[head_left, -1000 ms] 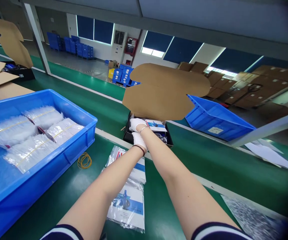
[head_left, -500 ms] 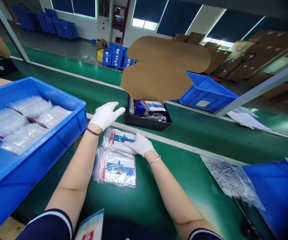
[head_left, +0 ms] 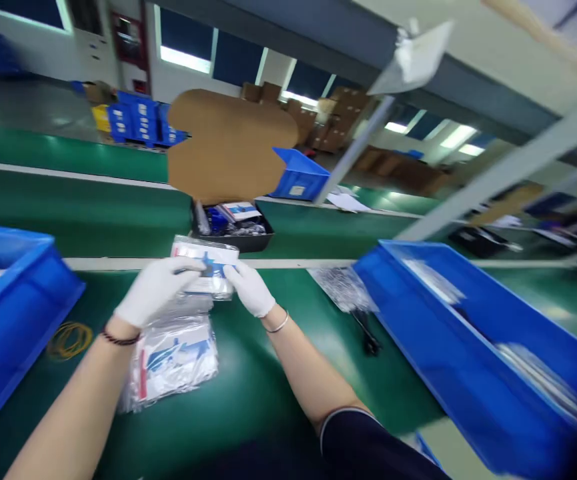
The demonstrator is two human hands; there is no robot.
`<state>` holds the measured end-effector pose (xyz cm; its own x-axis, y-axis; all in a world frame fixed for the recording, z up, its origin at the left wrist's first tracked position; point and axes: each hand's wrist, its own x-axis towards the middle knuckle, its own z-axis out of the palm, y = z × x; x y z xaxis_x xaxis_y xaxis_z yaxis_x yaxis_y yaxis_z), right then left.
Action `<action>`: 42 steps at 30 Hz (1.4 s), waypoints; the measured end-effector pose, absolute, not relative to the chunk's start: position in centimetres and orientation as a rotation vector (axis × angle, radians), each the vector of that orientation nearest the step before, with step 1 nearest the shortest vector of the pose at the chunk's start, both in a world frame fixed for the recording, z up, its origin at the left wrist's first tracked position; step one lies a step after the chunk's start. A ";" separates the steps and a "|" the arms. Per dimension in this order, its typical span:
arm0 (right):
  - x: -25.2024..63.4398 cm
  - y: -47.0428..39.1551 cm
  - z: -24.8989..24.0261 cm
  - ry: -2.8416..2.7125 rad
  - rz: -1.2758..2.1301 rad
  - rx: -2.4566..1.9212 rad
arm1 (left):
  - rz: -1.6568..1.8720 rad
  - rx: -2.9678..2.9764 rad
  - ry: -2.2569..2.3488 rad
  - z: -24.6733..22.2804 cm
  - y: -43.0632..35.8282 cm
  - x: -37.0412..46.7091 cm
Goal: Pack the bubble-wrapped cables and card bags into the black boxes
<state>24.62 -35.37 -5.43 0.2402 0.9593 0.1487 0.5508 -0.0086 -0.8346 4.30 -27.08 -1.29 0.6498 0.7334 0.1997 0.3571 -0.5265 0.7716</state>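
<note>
My left hand (head_left: 161, 290), in a white glove, has its fingers closed on the left side of a clear-bagged printed booklet (head_left: 213, 253). The gloved right hand (head_left: 252, 288) pinches the same booklet at its right edge. It is tilted toward me, just above a pile of similar bagged booklets (head_left: 181, 353) on the green table. Directly behind it, an open black box (head_left: 251, 242) contains another bagged booklet (head_left: 241, 211) and plastic-wrapped items. The box's brown cardboard flap (head_left: 228, 147) stands upright.
Blue bins flank me, one at left (head_left: 28, 273) and a long one at right (head_left: 403, 333). Yellow rubber bands (head_left: 71, 340) lie by the left bin. A bubble-wrap bag (head_left: 341, 287) and black cable (head_left: 368, 340) lie beside the right one. A slanted post (head_left: 355, 150) rises behind.
My left hand has come down from beside the box onto the booklet, which is now lifted off the pile in both hands. The view has swung right.
</note>
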 end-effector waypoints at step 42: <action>23.6 -30.9 -2.5 -1.378 0.703 -1.296 | 0.762 1.045 0.532 -4.2 -25.8 6.6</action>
<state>23.55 -30.87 -2.54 0.1580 0.9422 0.2954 0.3144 0.2356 -0.9196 6.63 -25.84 -4.24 0.6341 0.7724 -0.0374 -0.3010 0.2911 0.9081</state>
